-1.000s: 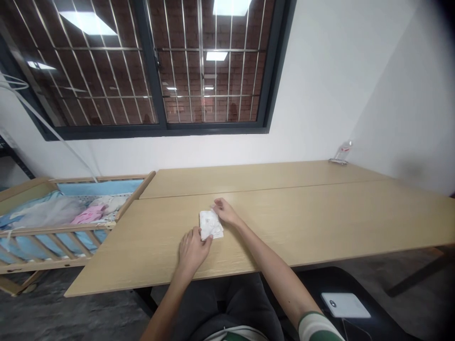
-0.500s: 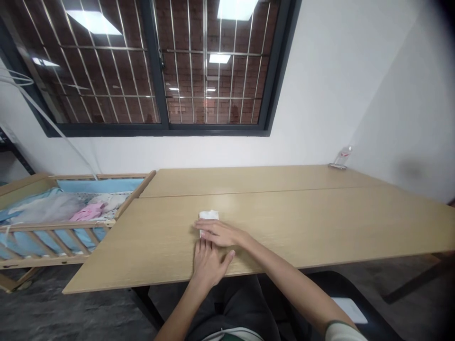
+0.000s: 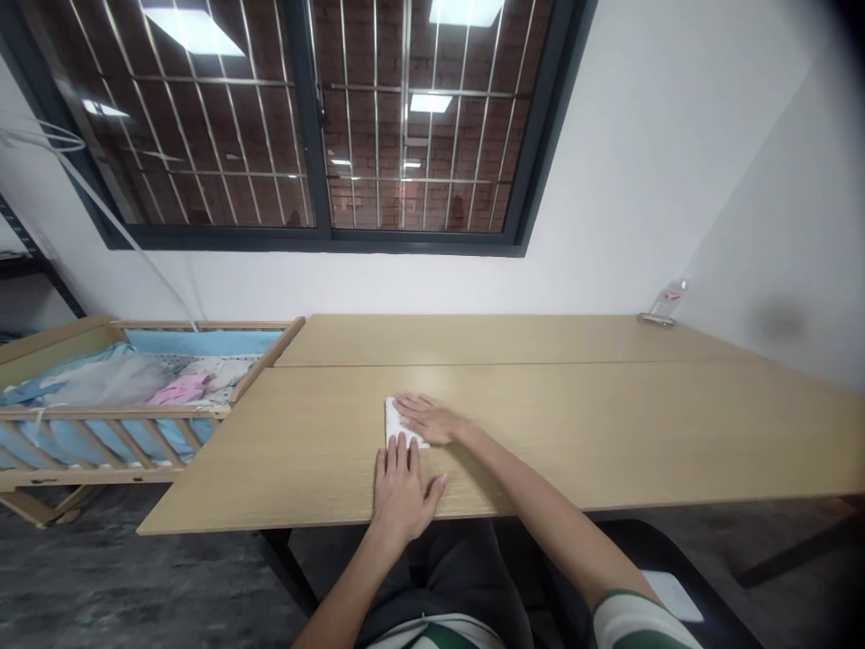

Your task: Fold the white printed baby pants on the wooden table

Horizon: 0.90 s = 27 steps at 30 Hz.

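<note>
A small white piece of tissue or folded paper point(image 3: 395, 421) lies flat on the wooden table point(image 3: 574, 433), close to the front edge. My left hand point(image 3: 400, 491) rests palm down just in front of it, with its fingertips on the near edge and the thumb spread to the right. Over the right part of the white piece lies my right hand point(image 3: 432, 421), flat, fingers stretched out to the left. That hand hides some of the white piece, and its fingers are slightly blurred.
A wooden crib point(image 3: 135, 413) with blue lining and a pink cloth point(image 3: 181, 389) stands left of the table. At the far right corner a clear plastic bottle point(image 3: 670, 297) stands by a flat object point(image 3: 655, 319). Behind is a barred window point(image 3: 419, 162). A dark chair point(image 3: 628, 541) is below right.
My right hand has slid up and to the right over the white piece, baring its left side. My left hand stays at the near edge. The view has shifted slightly.
</note>
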### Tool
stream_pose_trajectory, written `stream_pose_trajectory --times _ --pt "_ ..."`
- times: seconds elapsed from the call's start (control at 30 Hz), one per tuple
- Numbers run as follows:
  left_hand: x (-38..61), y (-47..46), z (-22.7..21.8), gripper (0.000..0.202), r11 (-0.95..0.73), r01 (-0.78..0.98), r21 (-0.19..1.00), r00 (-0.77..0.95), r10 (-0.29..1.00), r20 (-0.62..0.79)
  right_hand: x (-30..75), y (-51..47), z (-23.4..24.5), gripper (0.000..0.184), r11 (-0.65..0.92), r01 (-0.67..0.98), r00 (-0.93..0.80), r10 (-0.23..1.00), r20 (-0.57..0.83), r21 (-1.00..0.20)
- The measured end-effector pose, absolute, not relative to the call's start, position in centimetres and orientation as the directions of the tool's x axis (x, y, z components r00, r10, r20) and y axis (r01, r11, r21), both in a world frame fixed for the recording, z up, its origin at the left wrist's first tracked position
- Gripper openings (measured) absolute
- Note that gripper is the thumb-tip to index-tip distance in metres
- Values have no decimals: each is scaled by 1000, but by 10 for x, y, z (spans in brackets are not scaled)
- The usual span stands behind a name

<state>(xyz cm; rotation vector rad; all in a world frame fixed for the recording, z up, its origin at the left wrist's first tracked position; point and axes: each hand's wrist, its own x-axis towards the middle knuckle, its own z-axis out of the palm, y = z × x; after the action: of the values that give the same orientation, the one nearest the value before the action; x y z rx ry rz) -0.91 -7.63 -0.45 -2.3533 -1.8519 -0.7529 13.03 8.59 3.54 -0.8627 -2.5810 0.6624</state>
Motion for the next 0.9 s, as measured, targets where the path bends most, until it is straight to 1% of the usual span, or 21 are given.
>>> stream_pose_trajectory --times 0.13,0.4,0.5,0.57,0.67,0.73,0.83,0.9 --pt "-11 -76 -5 79 -278 923 266 153 899 409 132 105 32 57 683 499 -714 673 192 -533" --pt "-8 -78 -2 78 -278 923 266 151 898 413 133 100 26 57 726 477 -722 645 250 -495" --pt "-16 -72 10 74 -248 921 300 102 897 430 134 96 28 59 698 520 -654 696 296 -493" --pt "-25 -63 22 63 -164 935 316 22 912 409 134 93 30 60 659 560 -562 747 354 -503" --pt "-40 -42 37 54 7 957 290 -102 943 316 134 89 31 53 582 598 -405 813 418 -552" --pt "-47 -27 42 55 68 961 267 -139 957 256 133 86 29 43 538 593 -363 843 398 -599" --pt "-48 -10 41 55 58 962 267 -115 973 201 129 81 25 32 504 561 -353 863 361 -657" --pt "-46 -4 38 49 20 960 278 -72 982 176 125 76 22 25 485 565 -315 874 369 -668"
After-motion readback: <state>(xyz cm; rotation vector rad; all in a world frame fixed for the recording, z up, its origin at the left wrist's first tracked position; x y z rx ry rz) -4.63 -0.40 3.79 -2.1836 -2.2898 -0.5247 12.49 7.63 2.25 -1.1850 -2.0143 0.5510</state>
